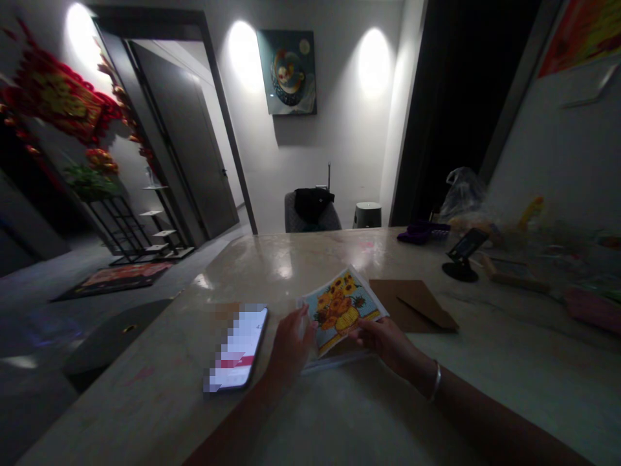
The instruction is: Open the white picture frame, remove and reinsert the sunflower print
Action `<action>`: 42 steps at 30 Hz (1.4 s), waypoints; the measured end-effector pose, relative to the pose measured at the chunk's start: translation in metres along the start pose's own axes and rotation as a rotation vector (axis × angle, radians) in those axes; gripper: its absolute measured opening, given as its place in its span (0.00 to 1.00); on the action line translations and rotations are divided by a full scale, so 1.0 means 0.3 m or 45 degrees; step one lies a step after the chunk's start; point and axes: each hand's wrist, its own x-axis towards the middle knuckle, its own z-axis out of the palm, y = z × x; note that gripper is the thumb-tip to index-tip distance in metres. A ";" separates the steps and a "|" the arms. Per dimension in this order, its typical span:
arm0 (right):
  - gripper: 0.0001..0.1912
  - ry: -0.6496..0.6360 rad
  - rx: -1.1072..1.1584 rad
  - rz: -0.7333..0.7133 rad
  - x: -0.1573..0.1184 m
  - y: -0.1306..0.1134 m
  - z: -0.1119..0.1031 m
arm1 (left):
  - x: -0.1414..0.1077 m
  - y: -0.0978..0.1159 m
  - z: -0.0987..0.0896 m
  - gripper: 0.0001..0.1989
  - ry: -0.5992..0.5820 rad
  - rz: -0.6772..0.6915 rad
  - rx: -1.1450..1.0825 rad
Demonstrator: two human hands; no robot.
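Observation:
Between my two hands is a sunflower picture card (342, 304) with a pale border, tilted up off the table. My left hand (294, 336) grips its left edge with the fingers closed. The lower right edge is pinched by my right hand (381, 340), which has a light bangle on its wrist. Below the card lies a clear plastic sheet or sleeve (334, 364), partly hidden by the hands. To the right a brown envelope (407, 301) rests flat with a pointed flap. Left of my left hand lies a phone (242, 346), its screen lit.
A phone stand (463, 255) stands at the right, near a wooden frame (514, 272), a purple cloth (422, 232) and a clear plastic bag (460, 194). Behind the table (310, 414) is a chair (313, 210) with dark clothing on it. A dark stool (107, 343) sits at the left edge.

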 end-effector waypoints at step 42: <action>0.10 0.005 -1.931 -0.555 0.008 -0.008 -0.111 | -0.017 0.030 -0.084 0.06 -0.562 0.391 0.415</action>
